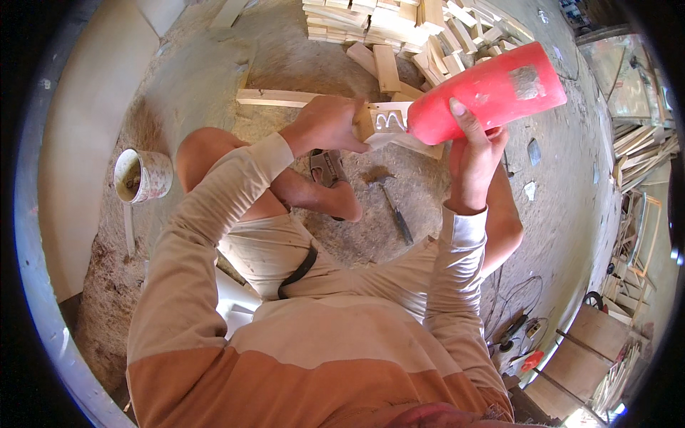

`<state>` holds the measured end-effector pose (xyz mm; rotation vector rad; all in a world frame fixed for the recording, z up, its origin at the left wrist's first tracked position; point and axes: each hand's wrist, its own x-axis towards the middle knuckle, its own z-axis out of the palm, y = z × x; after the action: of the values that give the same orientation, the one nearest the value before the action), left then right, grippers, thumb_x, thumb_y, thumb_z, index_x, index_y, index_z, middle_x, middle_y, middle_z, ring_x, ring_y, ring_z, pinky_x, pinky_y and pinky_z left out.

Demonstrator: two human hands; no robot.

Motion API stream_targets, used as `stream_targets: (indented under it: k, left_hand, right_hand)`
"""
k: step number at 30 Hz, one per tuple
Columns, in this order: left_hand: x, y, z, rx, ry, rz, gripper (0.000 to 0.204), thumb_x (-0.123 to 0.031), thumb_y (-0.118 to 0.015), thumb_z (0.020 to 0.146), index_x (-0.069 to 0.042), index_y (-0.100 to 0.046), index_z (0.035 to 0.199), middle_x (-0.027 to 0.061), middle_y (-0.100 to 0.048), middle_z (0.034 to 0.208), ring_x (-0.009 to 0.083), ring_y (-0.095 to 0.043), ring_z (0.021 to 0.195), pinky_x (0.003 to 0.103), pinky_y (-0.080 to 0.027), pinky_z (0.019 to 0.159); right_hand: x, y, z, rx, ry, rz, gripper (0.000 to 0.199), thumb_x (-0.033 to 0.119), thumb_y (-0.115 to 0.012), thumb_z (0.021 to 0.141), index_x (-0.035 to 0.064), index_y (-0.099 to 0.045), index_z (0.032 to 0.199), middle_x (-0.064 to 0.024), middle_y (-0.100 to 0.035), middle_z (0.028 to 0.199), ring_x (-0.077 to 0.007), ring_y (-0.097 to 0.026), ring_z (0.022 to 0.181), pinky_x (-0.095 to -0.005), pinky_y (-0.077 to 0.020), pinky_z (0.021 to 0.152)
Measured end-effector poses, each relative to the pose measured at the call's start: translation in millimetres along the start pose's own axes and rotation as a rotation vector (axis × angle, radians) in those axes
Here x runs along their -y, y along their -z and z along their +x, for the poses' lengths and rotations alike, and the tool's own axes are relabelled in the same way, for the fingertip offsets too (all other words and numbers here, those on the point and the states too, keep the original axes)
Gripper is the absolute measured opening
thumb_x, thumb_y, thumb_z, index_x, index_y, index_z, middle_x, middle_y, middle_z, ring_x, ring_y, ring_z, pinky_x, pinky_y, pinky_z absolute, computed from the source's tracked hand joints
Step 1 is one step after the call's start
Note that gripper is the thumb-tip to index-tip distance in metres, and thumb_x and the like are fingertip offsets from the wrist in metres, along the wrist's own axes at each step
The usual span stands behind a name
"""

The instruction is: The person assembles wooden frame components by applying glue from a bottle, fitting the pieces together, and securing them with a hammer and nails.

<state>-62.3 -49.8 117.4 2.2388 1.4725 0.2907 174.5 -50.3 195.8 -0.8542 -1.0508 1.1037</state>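
From the head camera, a small wooden block (378, 118) is seen gripped in the left hand (325, 125), with the fingers closed around its near end. White glue is laid on its upper face in a looping bead. A red plastic bottle (489, 93) is tipped nozzle-down onto the block and is held in the right hand (471, 160), whose fingers are wrapped round its lower body, one fingertip lying flat along the side.

The block is judged light and stiff, sawn square with plain faces; it is best taken by its dry end and edges, since the wet glue would make the top face slippery and easily smeared. The bottle looks soft-walled and squeezable, smooth apart from a scuffed grey patch near its base, and is probably light enough to be managed by one hand at mid-body.

Beyond the block, a heap of pale cut wood pieces (399, 28) is stacked, and a long thin batten (275, 98) lies just to its left. Below the block, on the dusty floor, a hammer (394, 207) rests beside the bare foot (342, 203). Well to the block's left a stained round tub (143, 175) stands open.
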Motion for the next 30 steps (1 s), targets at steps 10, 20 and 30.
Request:
stream_targets:
  k: [10, 20, 30]
  left_hand:
    - [23, 2, 7, -0.081, 0.069, -0.182, 0.074, -0.053, -0.085, 0.066, -0.006, -0.067, 0.119, 0.0192, -0.074, 0.1, 0.0344, -0.072, 0.089, 0.042, -0.056, 0.082]
    - [18, 10, 12, -0.061, 0.086, -0.719, 0.056, -0.03, -0.084, 0.078, 0.002, -0.066, 0.12, 0.0122, -0.072, 0.11, 0.0212, -0.067, 0.102, 0.033, -0.053, 0.09]
    - [7, 5, 19, 0.028, 0.247, -1.014, 0.058, -0.018, -0.088, 0.075, 0.005, -0.062, 0.122, 0.0104, -0.07, 0.105, 0.0178, -0.068, 0.093, 0.031, -0.056, 0.079]
  right_hand:
    - [-86, 113, -86, 0.687, -0.558, -0.985, 0.064, 0.016, -0.081, 0.058, 0.0008, -0.058, 0.116, -0.022, -0.068, 0.105, -0.0365, -0.068, 0.099, -0.0437, -0.0532, 0.086]
    - [-123, 70, -92, 0.561, -0.502, -1.272, 0.079, 0.033, -0.082, 0.08, 0.0013, -0.047, 0.144, -0.0275, -0.058, 0.131, -0.043, -0.055, 0.127, -0.0479, -0.0474, 0.105]
    - [-81, -9, -47, 0.17, 0.039, -0.895, 0.074, 0.01, -0.083, 0.07, 0.0043, -0.048, 0.135, -0.0224, -0.053, 0.123, -0.0432, -0.055, 0.115, -0.0495, -0.0467, 0.101]
